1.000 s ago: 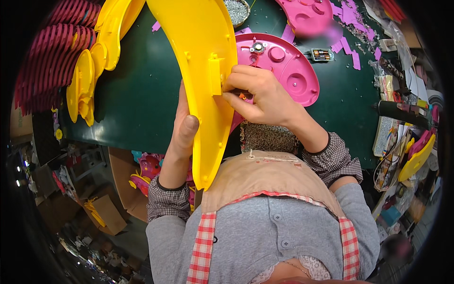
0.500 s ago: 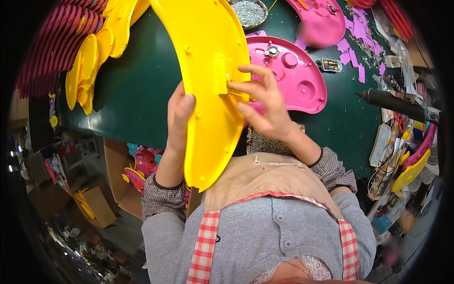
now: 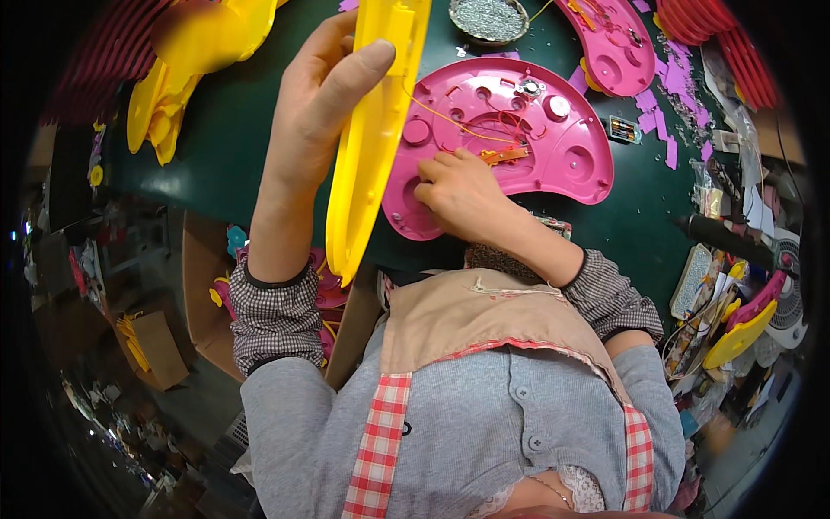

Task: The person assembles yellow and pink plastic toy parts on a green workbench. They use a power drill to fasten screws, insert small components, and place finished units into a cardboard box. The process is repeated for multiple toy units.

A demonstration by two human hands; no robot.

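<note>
The left hand [image 3: 324, 108], in the upper middle of the frame, has a long yellow shell [image 3: 373, 147] clasped between its thumb and fingers. The thumb lies along the shell near the upper edge of the frame, and most of the fingers are hidden. The shell is tipped up on its side so that its rim shows; its top runs out of the frame, and its narrow lower end hangs below the grip, near the apron [image 3: 493, 316].

The right hand [image 3: 462, 195], at the centre of the frame, is bent over the left part of a pink shell [image 3: 562, 177]. Its fingers are curled inward and their tips point down into the shell; I cannot tell whether they pinch anything. The pink shell lies on the dark green table [image 3: 635, 229], just right of the yellow shell, spreading above and to the right of that hand.

A thin yellow wire [image 3: 441, 112] runs from the yellow shell's edge across the pink shell. Just above the right hand's knuckles sits a small orange-brown board [image 3: 504, 156] with wires around it, and farther up a round silvery part [image 3: 530, 88]. A battery holder [image 3: 624, 130] lies right of the pink shell.
</note>
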